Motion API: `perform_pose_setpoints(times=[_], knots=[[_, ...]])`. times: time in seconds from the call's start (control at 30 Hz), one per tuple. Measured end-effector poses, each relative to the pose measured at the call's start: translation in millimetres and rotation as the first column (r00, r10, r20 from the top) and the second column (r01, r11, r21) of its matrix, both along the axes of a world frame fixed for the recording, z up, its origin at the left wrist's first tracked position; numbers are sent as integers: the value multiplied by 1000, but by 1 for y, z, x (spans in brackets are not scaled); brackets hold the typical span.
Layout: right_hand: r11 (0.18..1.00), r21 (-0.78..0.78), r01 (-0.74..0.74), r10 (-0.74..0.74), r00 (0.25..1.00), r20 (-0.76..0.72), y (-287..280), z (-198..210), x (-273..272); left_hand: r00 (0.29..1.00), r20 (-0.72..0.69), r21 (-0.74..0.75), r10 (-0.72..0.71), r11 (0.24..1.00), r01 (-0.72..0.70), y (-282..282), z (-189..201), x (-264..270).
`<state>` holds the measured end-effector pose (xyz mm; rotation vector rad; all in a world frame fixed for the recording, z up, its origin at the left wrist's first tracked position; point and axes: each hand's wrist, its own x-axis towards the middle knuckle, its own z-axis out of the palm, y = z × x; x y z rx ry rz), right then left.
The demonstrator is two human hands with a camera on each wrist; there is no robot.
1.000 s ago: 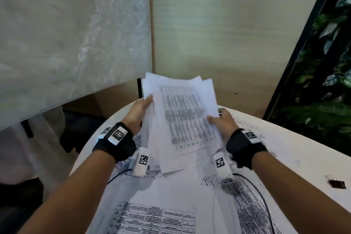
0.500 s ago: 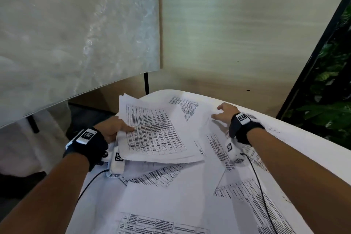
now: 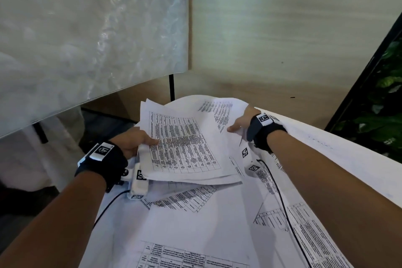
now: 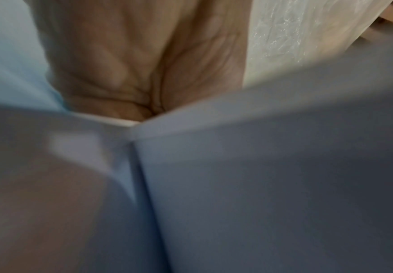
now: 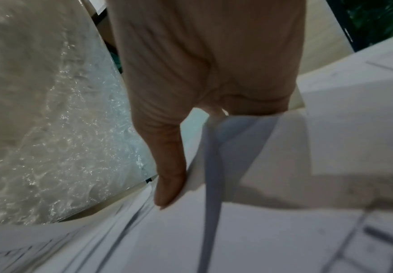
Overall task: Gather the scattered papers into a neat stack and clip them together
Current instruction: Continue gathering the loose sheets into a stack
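Partly gathered bundle of printed papers (image 3: 185, 148) held slightly off the table (image 3: 348, 159) at its far left, top sheet showing a printed grid, edges fanned and uneven at the near right corner, so not yet squared. Left hand (image 3: 134, 143) gripping the bundle's left edge, thumb (image 3: 152, 142) lying across the top sheet and the other fingers hidden beneath; in the left wrist view only a palm and blurred paper, too soft to read more. Right hand (image 3: 241, 123) just beside the bundle to the right, pinching the edge of a separate loose sheet (image 3: 217, 111) at the far side of the table, thumb on one face and the fingers out of sight behind; the right wrist view shows that thumb (image 5: 170, 184) laid along a lifted paper edge. More loose sheets (image 3: 195, 224) spread flat over the near and right parts of the table, some overlapping at angles, at least one tucked under the bundle. No clip visible anywhere in these views. Judged progress: perhaps halfway through the gathering, with several sheets collected and several left lying; still ahead, by the look of it, picking up the rest, tapping the edges even, finding the clip and fastening it. Behind the table, a pale panel wall (image 3: 282, 28), a sheet of bubble wrap (image 3: 87, 39) hanging at left and green leaves (image 3: 387, 104) at far right.
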<state>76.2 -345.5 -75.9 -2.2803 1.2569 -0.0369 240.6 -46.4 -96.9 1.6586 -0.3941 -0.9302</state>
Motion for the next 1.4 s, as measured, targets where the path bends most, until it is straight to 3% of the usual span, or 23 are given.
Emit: perform_pose_setpoints(times=[0.1,0.2,0.33,0.43,0.5,0.6,0.67,0.83,1.07,1.13,1.27,1.33,1.4], knots=[[999,44,-22,16,990,141,-10,14,-6,1000,4,9,-3,1000,3,0,0,1],[999,-39,-31,40,965,261,-18,42,-22,1000,5,3,0,1000,0,1,-2,1],[993,-117,35,33,844,535,-31,91,-56,999,47,29,-13,1000,12,1,0,0],[988,-134,73,48,685,727,-27,133,-90,997,52,38,-54,998,52,4,6,-5],[988,-94,119,19,521,853,-16,164,-115,995,60,33,-75,997,73,7,10,-7],[995,-51,87,28,248,968,-1,203,-147,975,208,-1,-83,996,85,10,20,-6],[994,-38,101,20,177,984,10,222,-164,955,291,-51,-66,995,84,10,32,-9],[997,-51,50,40,208,977,11,224,-183,933,329,-172,-144,963,209,2,72,-38],[973,209,-96,-167,329,929,20,104,-139,962,181,-259,-203,934,245,-21,75,-90],[971,233,-48,-195,403,894,23,70,-127,941,203,-203,-270,929,311,-23,63,-99],[964,259,65,-254,521,815,19,17,-107,831,296,65,-470,878,474,-25,38,-102],[974,178,142,-227,574,787,18,19,-108,851,232,102,-470,882,460,-23,36,-99],[968,115,224,-226,572,788,17,32,-117,892,153,76,-425,905,418,-18,34,-92]])
